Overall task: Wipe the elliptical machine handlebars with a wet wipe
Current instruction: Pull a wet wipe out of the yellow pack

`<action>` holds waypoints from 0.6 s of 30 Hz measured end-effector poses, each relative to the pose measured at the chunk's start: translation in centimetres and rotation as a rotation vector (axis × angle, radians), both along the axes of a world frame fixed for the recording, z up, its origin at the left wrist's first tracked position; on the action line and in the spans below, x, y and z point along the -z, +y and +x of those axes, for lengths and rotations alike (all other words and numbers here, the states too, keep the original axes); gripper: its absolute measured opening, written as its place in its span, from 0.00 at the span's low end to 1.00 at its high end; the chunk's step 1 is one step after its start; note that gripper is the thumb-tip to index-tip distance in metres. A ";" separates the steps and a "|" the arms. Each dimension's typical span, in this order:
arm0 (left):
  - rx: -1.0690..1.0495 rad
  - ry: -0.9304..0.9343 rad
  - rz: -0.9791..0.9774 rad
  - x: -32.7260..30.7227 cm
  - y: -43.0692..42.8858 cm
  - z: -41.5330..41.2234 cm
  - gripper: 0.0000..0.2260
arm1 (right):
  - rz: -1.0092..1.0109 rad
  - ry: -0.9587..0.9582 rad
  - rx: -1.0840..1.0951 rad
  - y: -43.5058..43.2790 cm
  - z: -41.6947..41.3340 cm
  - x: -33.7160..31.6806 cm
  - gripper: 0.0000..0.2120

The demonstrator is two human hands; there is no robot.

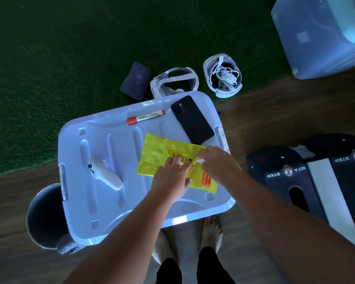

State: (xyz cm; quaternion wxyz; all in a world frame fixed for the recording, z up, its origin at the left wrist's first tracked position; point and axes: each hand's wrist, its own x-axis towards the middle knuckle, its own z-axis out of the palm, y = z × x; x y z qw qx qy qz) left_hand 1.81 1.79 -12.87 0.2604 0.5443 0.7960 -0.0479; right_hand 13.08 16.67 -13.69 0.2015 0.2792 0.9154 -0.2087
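Note:
A yellow pack of wet wipes (pixel 158 156) lies flat on the white lid of a storage bin (pixel 103 201). My left hand (pixel 172 179) presses down on the middle of the pack. My right hand (pixel 215 162) pinches a bit of white wipe (pixel 200 160) at the pack's opening. The base of the elliptical machine (pixel 295 181), dark with "NOT A STEP" labels, stands at the right; its handlebars are out of view.
On the lid lie a black phone (pixel 193 119), a red-capped marker (pixel 146 117) and a white controller (pixel 105 174). A metal bucket (pixel 45 216) stands at the left. Two white headsets (pixel 222 75), a dark cloth (pixel 135 80) and a clear bin (pixel 324 35) sit beyond. My bare feet (pixel 211 230) are below.

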 end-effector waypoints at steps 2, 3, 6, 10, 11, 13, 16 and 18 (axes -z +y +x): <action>-0.027 -0.022 -0.021 -0.9 0.4 -0.2 0.24 | -0.070 0.018 0.107 0.5 0.0 -1.4 0.18; -0.042 -0.025 -0.027 -1.5 0.6 -0.3 0.24 | -0.106 0.038 0.160 0.8 0.2 -2.2 0.19; -0.034 -0.011 -0.032 -4.2 1.5 -0.6 0.22 | -0.181 0.132 0.328 1.6 1.1 -5.3 0.18; 0.011 -0.007 -0.025 -9.9 3.2 -1.2 0.20 | -0.205 0.219 0.468 3.0 2.3 -11.1 0.15; 0.019 0.001 -0.017 -11.7 3.7 -1.3 0.20 | -0.191 0.239 0.475 3.4 2.5 -12.8 0.13; 0.033 0.011 -0.005 -15.5 5.0 -1.3 0.20 | -0.164 0.285 0.501 4.3 2.9 -16.4 0.10; 0.069 0.034 0.016 -21.5 6.9 -0.9 0.17 | -0.137 0.389 0.630 5.5 3.8 -22.7 0.09; 0.104 0.048 0.033 -25.2 7.9 -0.3 0.16 | -0.117 0.473 0.718 6.2 4.7 -27.0 0.09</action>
